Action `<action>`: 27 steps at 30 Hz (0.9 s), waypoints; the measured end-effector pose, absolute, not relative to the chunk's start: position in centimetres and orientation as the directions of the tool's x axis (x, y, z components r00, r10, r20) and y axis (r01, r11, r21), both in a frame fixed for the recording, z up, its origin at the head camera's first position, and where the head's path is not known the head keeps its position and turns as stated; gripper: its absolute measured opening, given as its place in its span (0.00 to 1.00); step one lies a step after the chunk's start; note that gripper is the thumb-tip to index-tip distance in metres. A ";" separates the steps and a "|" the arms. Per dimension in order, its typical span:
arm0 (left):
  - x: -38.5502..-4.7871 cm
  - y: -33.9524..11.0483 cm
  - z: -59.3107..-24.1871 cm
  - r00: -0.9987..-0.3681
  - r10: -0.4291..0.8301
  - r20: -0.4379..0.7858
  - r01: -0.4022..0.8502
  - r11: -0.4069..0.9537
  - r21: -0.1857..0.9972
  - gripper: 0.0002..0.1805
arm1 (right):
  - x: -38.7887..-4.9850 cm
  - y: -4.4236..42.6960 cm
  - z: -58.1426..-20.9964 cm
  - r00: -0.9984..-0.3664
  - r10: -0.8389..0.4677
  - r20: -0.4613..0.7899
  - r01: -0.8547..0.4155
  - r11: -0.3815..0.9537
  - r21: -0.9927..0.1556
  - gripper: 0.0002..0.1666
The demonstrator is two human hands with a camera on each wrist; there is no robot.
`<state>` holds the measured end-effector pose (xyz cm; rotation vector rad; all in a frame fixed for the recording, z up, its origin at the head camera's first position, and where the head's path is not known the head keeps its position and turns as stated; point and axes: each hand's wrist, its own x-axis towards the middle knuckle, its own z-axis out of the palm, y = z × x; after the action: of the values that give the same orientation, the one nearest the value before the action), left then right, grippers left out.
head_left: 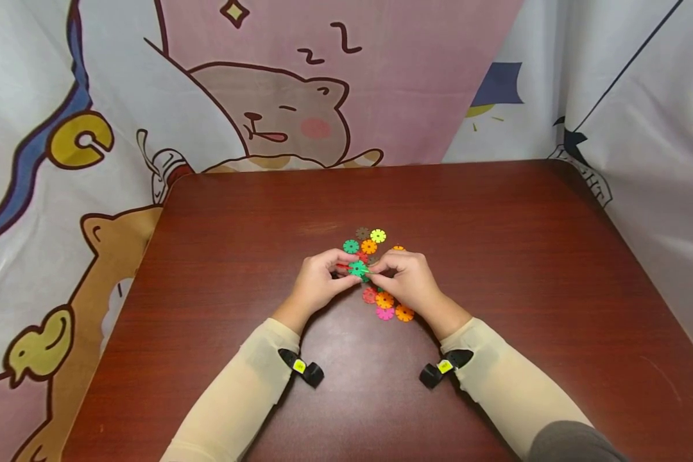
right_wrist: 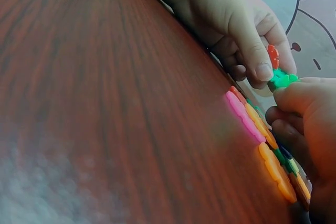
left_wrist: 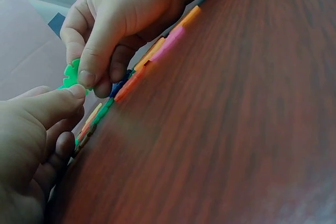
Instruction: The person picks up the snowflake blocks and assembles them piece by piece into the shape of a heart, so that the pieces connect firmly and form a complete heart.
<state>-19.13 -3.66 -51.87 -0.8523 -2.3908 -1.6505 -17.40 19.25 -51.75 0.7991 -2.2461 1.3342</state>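
Observation:
Above the table, both hands meet at small notched discs. The left hand (head_left: 317, 280) pinches a green disc (head_left: 357, 268) together with a red disc (right_wrist: 273, 56), between thumb and fingers. From the other side, the right hand (head_left: 411, 280) pinches a light green disc (left_wrist: 71, 75) between thumb and forefinger; in the head view only its edge shows. The green pieces touch or nearly touch; whether they interlock I cannot tell. In the right wrist view the left hand's thumb covers part of the pieces.
Several loose discs lie flat around and beneath the hands: a yellow disc (head_left: 378, 235) and orange disc (head_left: 369, 246) behind, a pink disc (head_left: 385, 313) and another orange disc (head_left: 405, 312) in front. The brown table (head_left: 208, 256) ends at a printed curtain.

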 end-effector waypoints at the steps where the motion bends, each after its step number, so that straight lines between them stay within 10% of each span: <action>1: -19.1 -3.7 -51.9 -0.836 0.381 0.395 0.505 0.252 0.826 0.19 | -17.4 19.2 -51.8 -0.755 -0.268 0.598 -0.654 0.380 -0.655 0.12; 27: -19.2 -3.4 -52.0 -0.853 0.364 0.374 0.473 0.237 0.849 0.23 | -17.4 18.9 -51.6 -0.842 -0.175 0.510 -0.531 0.434 -0.728 0.09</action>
<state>-19.24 -3.44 -51.96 -0.8120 -2.3919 -1.6978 -17.42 18.94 -51.63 0.6030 -2.3331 1.3749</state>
